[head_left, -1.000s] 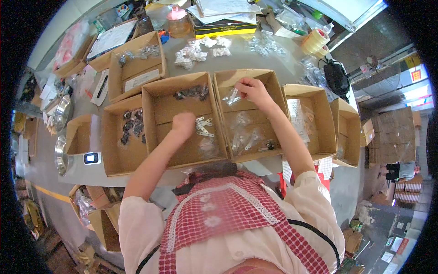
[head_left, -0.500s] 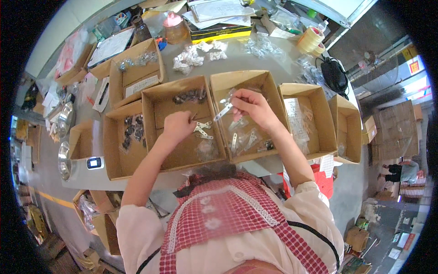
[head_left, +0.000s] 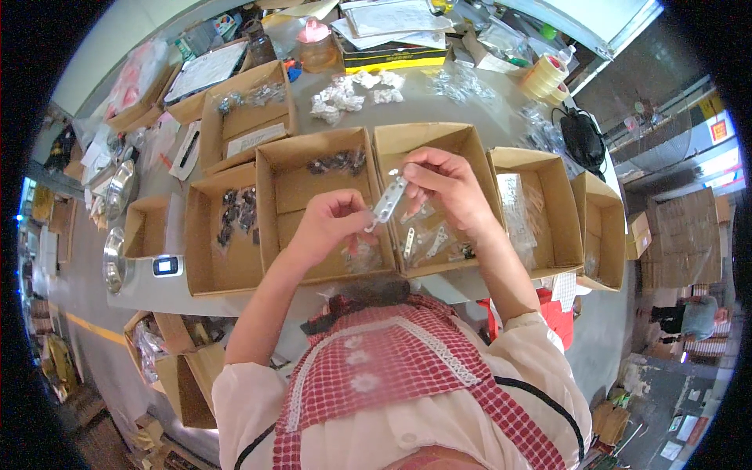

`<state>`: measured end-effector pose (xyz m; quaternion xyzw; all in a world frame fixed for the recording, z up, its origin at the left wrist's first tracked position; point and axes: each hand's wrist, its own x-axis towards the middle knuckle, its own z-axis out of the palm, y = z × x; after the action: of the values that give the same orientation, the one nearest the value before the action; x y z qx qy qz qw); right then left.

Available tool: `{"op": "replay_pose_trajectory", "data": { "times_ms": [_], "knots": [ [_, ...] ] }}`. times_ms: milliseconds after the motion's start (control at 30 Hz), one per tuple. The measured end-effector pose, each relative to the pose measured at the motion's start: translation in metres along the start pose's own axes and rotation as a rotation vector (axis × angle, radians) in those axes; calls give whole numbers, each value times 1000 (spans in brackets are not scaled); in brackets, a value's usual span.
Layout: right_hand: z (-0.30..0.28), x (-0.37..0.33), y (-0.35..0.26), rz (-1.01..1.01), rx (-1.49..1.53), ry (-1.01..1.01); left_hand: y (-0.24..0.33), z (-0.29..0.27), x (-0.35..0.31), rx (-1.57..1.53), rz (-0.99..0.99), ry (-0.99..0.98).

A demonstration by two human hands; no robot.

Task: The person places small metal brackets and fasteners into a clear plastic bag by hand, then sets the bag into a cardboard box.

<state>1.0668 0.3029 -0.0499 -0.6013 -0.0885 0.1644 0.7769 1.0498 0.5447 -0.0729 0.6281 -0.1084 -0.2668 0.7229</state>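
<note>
My right hand (head_left: 448, 190) pinches the upper end of a pale, flat perforated strip (head_left: 389, 202), held slanting above the divide between two cardboard boxes. My left hand (head_left: 335, 224) is closed at the strip's lower end, its thumb and fingertips on it. Beneath my right hand, the middle-right box (head_left: 384, 149) holds small clear bags with similar pale strips (head_left: 410, 243). The middle-left box (head_left: 313, 144) has dark small parts (head_left: 337, 162) at its far side and a clear bag (head_left: 362, 257) near my left wrist.
More open boxes flank these: one with dark bagged parts (head_left: 240, 213) on the left, one with bagged flat pieces (head_left: 513, 207) on the right. White bundles (head_left: 337, 98), tape rolls (head_left: 544, 77) and a pink-lidded jar (head_left: 316, 51) stand behind. Steel bowls (head_left: 116, 258) sit at the left edge.
My left hand has moved right to meet the strip's lower end. The pale crossed pieces beside it before are out of sight now. The view has shifted slightly.
</note>
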Motion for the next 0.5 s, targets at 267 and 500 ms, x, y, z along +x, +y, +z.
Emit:
{"op": "replay_pose_trajectory", "data": {
  "times_ms": [267,500],
  "knots": [
    [-7,-16,-18,-39,-39,-87,12,4,-5,-44,-90,-69],
    [-13,-23,-13,-89,-52,-119,8,6,-5,-71,-81,-82]
  ]
}}
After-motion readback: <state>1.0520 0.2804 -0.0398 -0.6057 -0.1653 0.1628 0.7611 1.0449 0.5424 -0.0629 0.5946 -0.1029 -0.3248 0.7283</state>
